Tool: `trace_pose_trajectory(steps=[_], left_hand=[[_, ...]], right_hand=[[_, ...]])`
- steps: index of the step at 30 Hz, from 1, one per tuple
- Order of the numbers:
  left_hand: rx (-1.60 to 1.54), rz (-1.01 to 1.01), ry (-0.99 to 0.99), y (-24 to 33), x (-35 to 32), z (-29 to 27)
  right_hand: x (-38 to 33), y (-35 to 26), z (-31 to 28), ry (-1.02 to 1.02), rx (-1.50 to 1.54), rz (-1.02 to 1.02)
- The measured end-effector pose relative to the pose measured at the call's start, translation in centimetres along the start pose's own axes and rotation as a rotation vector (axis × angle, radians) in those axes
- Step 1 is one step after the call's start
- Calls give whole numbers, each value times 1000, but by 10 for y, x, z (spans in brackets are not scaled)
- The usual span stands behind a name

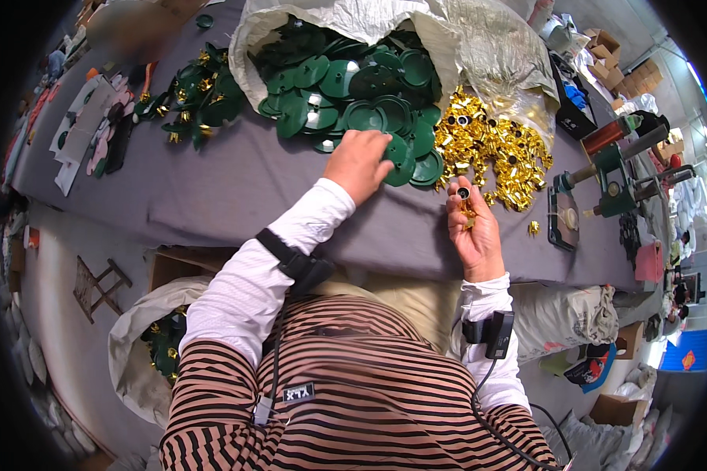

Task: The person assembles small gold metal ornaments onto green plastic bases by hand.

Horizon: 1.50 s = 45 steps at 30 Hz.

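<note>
My left hand (359, 165) is at the near edge of a heap of round dark-green plastic discs (369, 116). Its thumb and fingers close on the rim of one green disc (401, 162); the fingertips are partly hidden. Palm up, my right hand (477, 239) holds a shiny gold petal-shaped cap (463, 195) with a dark round opening, gripped between thumb and fingers. More gold shows lower in that palm. Just beyond this hand lies a pile of similar gold caps (518, 165).
The discs spill from a white woven sack (251, 59). Joined green-and-gold pieces (200, 98) lie at left on the grey tablecloth (236, 188). A green hand press (613, 177) stands at right. Below the table are an open sack (126, 345) and a folding stool (98, 286).
</note>
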State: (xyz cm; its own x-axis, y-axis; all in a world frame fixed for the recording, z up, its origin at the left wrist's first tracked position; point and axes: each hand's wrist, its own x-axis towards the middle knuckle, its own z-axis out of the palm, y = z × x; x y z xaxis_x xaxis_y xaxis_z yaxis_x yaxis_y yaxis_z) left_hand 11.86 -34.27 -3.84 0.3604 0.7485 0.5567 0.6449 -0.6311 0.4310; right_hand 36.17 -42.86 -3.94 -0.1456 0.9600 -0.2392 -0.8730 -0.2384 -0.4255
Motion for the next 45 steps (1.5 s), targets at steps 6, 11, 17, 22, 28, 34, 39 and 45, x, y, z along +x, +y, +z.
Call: trace_pose_trajectory(steps=[6, 11, 17, 22, 28, 34, 39, 45], left_hand=[[55, -198, -89, 15, -2, 11], [-474, -583, -140, 10, -7, 9], [-998, -692, -229, 35, -21, 7], [-704, -565, -287, 48, -26, -9], [-452, -104, 11, 60, -49, 7], [-757, -623, -162, 17, -58, -24], [-981, -752, 307, -73, 23, -122], [-281, -620, 47, -145, 13, -88]], right_hand=[[-5, 3, 15, 143, -204, -106], [-3, 19, 30, 187, -777, -342], [6, 41, 32, 8, -1485, -749], [7, 44, 36, -144, -1623, -964], [-3, 65, 26, 105, -1216, -649], [-2, 76, 54, 165, -954, -216], [10, 36, 31, 226, -634, -269], [-6, 27, 25, 195, -343, -118]])
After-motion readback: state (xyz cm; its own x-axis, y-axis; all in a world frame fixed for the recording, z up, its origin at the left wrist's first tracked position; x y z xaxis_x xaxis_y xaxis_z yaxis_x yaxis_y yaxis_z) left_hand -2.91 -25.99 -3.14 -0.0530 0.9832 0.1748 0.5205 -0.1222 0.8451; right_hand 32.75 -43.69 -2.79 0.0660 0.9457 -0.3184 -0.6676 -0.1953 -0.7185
